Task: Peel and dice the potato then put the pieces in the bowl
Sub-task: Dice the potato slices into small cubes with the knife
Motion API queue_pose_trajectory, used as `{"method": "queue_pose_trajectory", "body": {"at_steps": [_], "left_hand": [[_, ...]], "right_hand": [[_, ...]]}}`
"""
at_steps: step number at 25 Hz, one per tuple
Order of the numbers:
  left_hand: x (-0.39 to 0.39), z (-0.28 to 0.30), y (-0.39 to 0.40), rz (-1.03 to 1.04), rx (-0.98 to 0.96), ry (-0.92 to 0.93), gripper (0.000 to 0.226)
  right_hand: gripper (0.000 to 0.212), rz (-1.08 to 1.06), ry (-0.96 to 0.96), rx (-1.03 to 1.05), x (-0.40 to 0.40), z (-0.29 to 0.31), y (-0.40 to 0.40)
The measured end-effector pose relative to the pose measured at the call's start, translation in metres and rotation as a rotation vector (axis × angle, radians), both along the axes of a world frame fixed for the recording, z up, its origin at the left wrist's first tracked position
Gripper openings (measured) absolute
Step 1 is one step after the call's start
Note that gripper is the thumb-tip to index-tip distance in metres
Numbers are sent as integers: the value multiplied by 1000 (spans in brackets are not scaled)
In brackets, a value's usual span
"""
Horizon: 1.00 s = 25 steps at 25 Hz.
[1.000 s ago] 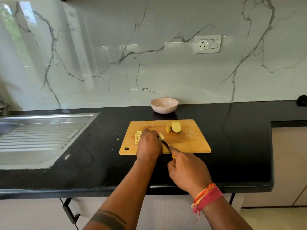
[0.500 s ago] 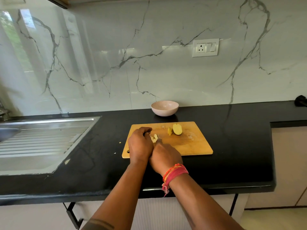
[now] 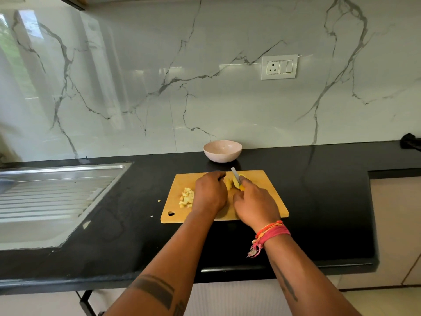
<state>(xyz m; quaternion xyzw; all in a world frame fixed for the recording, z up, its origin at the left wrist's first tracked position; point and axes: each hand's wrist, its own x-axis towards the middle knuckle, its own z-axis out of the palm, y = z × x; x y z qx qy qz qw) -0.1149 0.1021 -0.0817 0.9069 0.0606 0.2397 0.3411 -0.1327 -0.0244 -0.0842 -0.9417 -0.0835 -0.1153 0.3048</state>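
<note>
A wooden cutting board (image 3: 268,195) lies on the black counter. A heap of diced potato (image 3: 187,197) sits on its left part. My left hand (image 3: 210,193) is curled over a peeled potato piece (image 3: 228,183) at the board's far middle. My right hand (image 3: 256,205) grips a knife (image 3: 236,179) with a yellow handle, its blade pointing away beside a second potato piece (image 3: 245,178). The pale pink bowl (image 3: 222,150) stands behind the board near the wall; I see nothing in it.
A steel sink with a ribbed drainboard (image 3: 54,195) fills the left of the counter (image 3: 319,201). Small potato scraps (image 3: 159,200) lie on the counter left of the board. A dark object (image 3: 411,141) sits at the far right edge.
Both hands moved from the diced heap on the board's left to the potato pieces at the far middle. The heap is now uncovered. The knife came along in my right hand.
</note>
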Motion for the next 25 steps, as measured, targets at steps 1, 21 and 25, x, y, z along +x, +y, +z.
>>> {"method": "queue_pose_trajectory", "body": {"at_steps": [1, 21, 25], "left_hand": [[8, 3, -4, -9, 21, 42, 40], [1, -1, -7, 75, -14, 168, 28], [-7, -9, 0, 97, 26, 216, 22]], "right_hand": [[53, 7, 0, 24, 2, -1, -3], [54, 11, -66, 24, -16, -20, -4], [56, 43, -86, -10, -27, -22, -3]]}}
